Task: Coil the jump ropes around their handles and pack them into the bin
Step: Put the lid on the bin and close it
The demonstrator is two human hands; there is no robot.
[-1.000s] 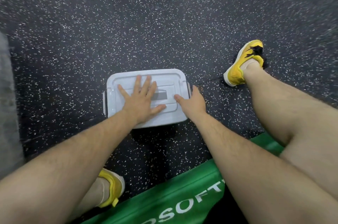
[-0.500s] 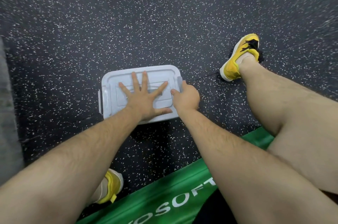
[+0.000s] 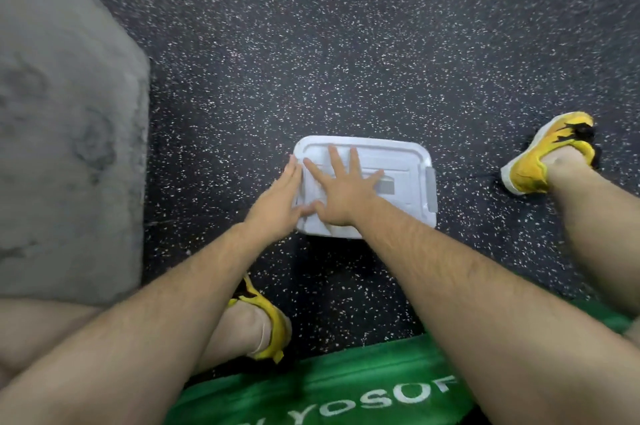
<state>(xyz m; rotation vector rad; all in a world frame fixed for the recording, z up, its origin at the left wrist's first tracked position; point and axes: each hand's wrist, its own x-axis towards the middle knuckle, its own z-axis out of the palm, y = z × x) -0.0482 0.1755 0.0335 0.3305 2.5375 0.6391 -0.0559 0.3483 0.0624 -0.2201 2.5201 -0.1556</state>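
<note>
A white plastic bin [image 3: 398, 161] sits on the speckled dark floor with its lid on. My right hand [image 3: 343, 189] lies flat on the lid, fingers spread. My left hand [image 3: 277, 197] rests with straight fingers against the bin's left end, covering that side. A grey latch [image 3: 430, 189] shows on the bin's right end. No jump rope is in view.
A large grey padded block [image 3: 62, 147] fills the left side. A green mat [image 3: 346, 390] with white lettering lies under me. My feet in yellow shoes rest right [image 3: 547, 154] and near left [image 3: 266, 324] of the bin.
The hands swapped roles: my left hand left the lid for the bin's left end, and my right hand moved from the right latch onto the lid. The view shifted left.
</note>
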